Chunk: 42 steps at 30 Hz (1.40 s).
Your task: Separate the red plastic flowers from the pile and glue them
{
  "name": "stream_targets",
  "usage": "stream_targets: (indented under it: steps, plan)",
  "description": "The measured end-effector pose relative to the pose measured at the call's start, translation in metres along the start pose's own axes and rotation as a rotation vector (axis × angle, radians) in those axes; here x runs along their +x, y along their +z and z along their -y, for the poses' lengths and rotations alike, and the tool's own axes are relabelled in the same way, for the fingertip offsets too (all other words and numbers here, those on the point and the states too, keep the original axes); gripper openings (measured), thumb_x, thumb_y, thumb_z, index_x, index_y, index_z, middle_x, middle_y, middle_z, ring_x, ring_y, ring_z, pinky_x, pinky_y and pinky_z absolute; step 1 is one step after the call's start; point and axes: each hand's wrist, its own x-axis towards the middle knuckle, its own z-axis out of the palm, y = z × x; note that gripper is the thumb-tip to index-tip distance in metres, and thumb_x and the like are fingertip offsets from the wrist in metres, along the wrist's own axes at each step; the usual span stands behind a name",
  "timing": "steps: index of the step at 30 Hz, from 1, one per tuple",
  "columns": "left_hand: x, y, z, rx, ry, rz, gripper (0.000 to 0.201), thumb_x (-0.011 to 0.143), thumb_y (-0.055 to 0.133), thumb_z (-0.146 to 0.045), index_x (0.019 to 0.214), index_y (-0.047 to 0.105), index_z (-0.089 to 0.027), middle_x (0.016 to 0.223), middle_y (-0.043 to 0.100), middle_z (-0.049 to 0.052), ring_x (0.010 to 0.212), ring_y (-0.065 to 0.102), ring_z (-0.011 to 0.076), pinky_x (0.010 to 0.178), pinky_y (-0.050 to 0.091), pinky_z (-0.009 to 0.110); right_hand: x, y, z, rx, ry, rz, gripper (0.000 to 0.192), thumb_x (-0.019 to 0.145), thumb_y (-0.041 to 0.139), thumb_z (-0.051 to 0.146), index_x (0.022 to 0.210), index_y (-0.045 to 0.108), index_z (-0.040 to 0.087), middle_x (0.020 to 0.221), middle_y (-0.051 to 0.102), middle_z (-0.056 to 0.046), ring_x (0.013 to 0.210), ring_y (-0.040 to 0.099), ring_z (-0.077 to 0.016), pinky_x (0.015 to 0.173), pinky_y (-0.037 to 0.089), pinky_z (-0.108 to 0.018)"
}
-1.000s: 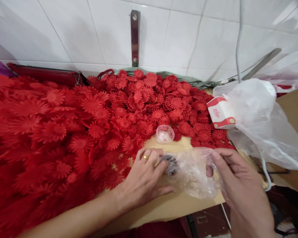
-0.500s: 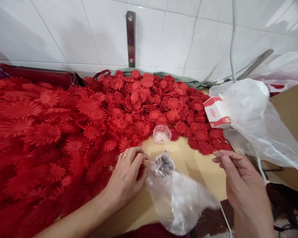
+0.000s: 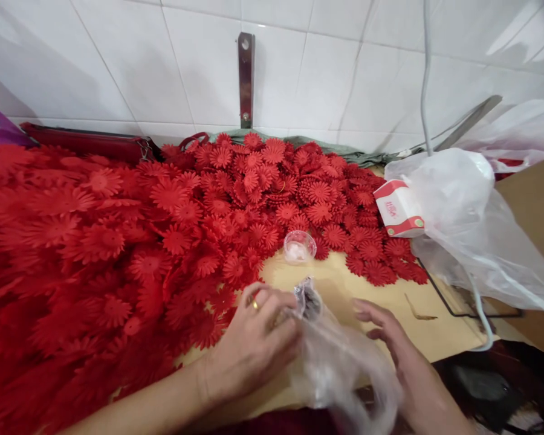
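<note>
My left hand [image 3: 254,344], with a gold ring on one finger, grips the top of a clear plastic bag [image 3: 340,368] that lies on the wooden tabletop [image 3: 381,302]. A dark clump [image 3: 309,300] sits at the bag's neck, just beyond my fingers. My right hand [image 3: 390,344] comes in from the right with fingers apart, touching the bag's far side. A small clear plastic cup [image 3: 299,246] stands on the wood just beyond both hands, at the edge of a large heap of red plastic flowers [image 3: 163,229].
The red flowers cover the left and back of the table up to the white tiled wall. A white plastic bag [image 3: 471,223] with a red-and-white carton [image 3: 399,208] lies at the right. A grey cable [image 3: 425,78] hangs down the wall beside a metal bracket [image 3: 245,78].
My left hand moved right from the flowers and took hold of the bag's neck. My right hand moved left and down to the bag. The bag shifted a little toward me.
</note>
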Motion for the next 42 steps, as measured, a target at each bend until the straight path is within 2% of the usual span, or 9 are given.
stream_targets:
  steps: [4,9,15,21,27,30,33,37,42]
  plan:
    - [0.012,0.015,0.015,-0.173,-0.355,-0.143,0.013,0.092,0.059,-0.011,0.099,0.055,-0.021,0.103,0.059,0.004,0.091,0.062,0.0157,0.081,0.051,0.03,0.028,0.041,0.009,0.089,0.218,-0.4,0.044,0.085,0.065,0.034,0.126,0.057,0.022,0.116,0.066,-0.01,0.097,0.064,-0.0236,0.084,0.05,-0.04]
    - [0.004,0.023,0.024,-0.201,-0.39,-0.144,0.014,0.089,0.052,-0.009,0.094,0.05,-0.021,0.108,0.058,0.005,0.082,0.062,0.0132,0.069,0.053,0.025,0.023,0.046,0.028,-0.152,-0.035,-0.624,0.026,0.084,0.071,0.026,0.105,0.056,0.024,0.109,0.054,-0.007,0.098,0.054,-0.0229,0.084,0.045,-0.039]
    - [0.001,0.027,0.024,-0.213,-0.432,-0.06,0.02,0.094,0.046,-0.01,0.097,0.062,-0.022,0.104,0.06,0.003,0.078,0.062,0.0121,0.068,0.055,0.025,0.004,0.026,0.033,-0.368,-0.423,-0.371,0.025,0.093,0.055,0.005,0.088,0.064,0.028,0.109,0.05,-0.004,0.098,0.052,-0.02,0.08,0.042,-0.036]
    - [0.015,0.025,0.032,-0.075,-0.25,0.046,0.029,0.098,0.048,-0.016,0.121,0.065,-0.022,0.133,0.054,0.012,0.094,0.065,0.0168,0.082,0.061,0.035,0.02,0.042,0.003,-0.394,-0.231,-0.24,0.028,0.099,0.055,0.026,0.122,0.071,0.027,0.136,0.055,-0.013,0.113,0.054,-0.0289,0.091,0.05,-0.05]
    - [0.009,0.025,0.031,0.22,-0.187,0.258,0.022,0.102,0.05,-0.026,0.108,0.069,-0.017,0.137,0.059,0.015,0.107,0.065,0.0307,0.085,0.059,0.051,0.011,0.042,-0.007,-0.3,-0.067,-0.212,0.027,0.097,0.058,0.046,0.106,0.077,0.029,0.126,0.064,-0.01,0.11,0.06,-0.0276,0.087,0.056,-0.046]
    - [0.004,0.022,0.03,0.312,-0.113,0.213,0.026,0.099,0.051,-0.016,0.123,0.063,-0.015,0.138,0.058,0.017,0.115,0.06,0.0326,0.09,0.056,0.049,0.004,0.026,-0.002,-0.269,-0.026,-0.249,0.028,0.096,0.06,0.044,0.117,0.071,0.029,0.129,0.061,-0.009,0.109,0.063,-0.0255,0.081,0.056,-0.04]
    - [0.005,0.012,0.027,0.193,-0.037,0.117,0.031,0.099,0.05,-0.011,0.129,0.057,-0.014,0.128,0.062,0.016,0.113,0.058,0.0275,0.097,0.053,0.043,0.0,0.019,0.019,-0.389,-0.174,-0.328,0.031,0.094,0.063,0.035,0.125,0.065,0.028,0.139,0.055,-0.012,0.117,0.058,-0.0284,0.089,0.051,-0.044]
    - [0.014,0.003,0.026,-0.065,0.141,0.164,0.029,0.099,0.045,-0.007,0.122,0.06,-0.017,0.117,0.068,0.01,0.104,0.062,0.0193,0.093,0.053,0.031,0.002,0.035,0.041,-0.479,-0.412,-0.225,0.047,0.093,0.068,0.03,0.138,0.057,0.025,0.131,0.064,-0.012,0.117,0.057,-0.0297,0.099,0.045,-0.046]
    - [0.027,0.011,0.034,-0.175,0.048,0.3,0.038,0.097,0.046,-0.012,0.132,0.058,-0.017,0.131,0.068,0.011,0.119,0.066,0.0215,0.099,0.056,0.035,0.0,0.055,0.028,-0.484,-0.476,-0.206,0.03,0.096,0.06,0.014,0.124,0.065,0.022,0.102,0.075,-0.006,0.101,0.061,-0.0237,0.092,0.046,-0.038]
